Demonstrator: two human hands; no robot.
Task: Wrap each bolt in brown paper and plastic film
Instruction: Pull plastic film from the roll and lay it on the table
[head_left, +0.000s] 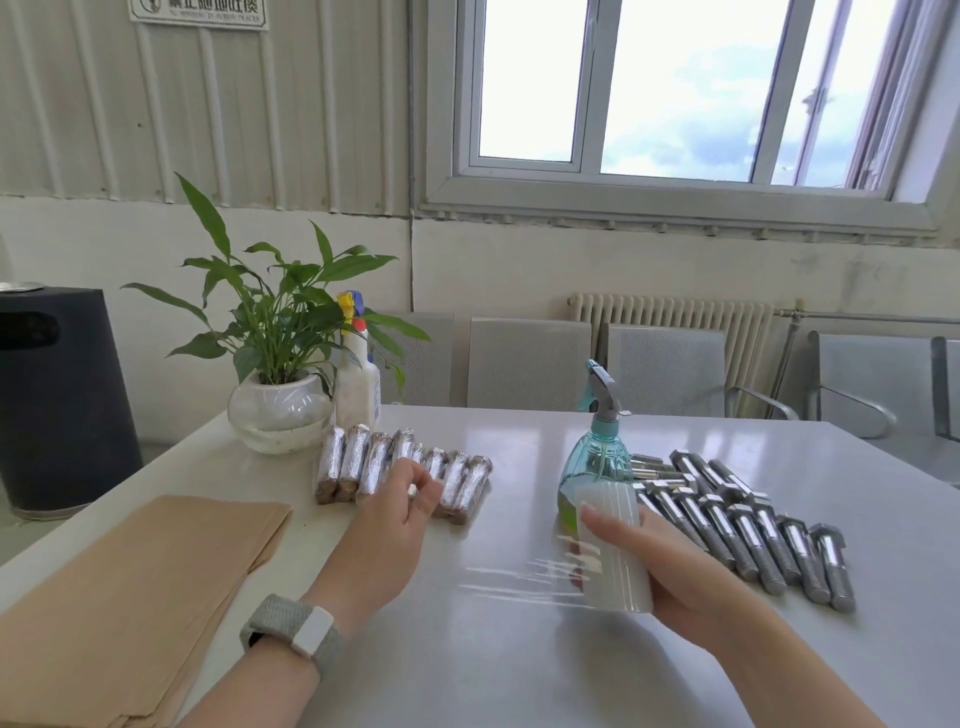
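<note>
On the tabletop (519, 649), the right hand (675, 566) grips the film roll (615, 551); the left hand (400, 514) (fingers loosely curled, holding nothing) touches the wrapped bolts (363, 462); bare bolts (753, 525) lie just right.

Glossy smooth grey desk (519, 649), shiny bare metal bolts (748, 530), matt brown paper sheets (130, 587), milky translucent plastic film roll (615, 561), film-glazed wrapped bolts (363, 467), clear turquoise plastic spray bottle (597, 457)
</note>
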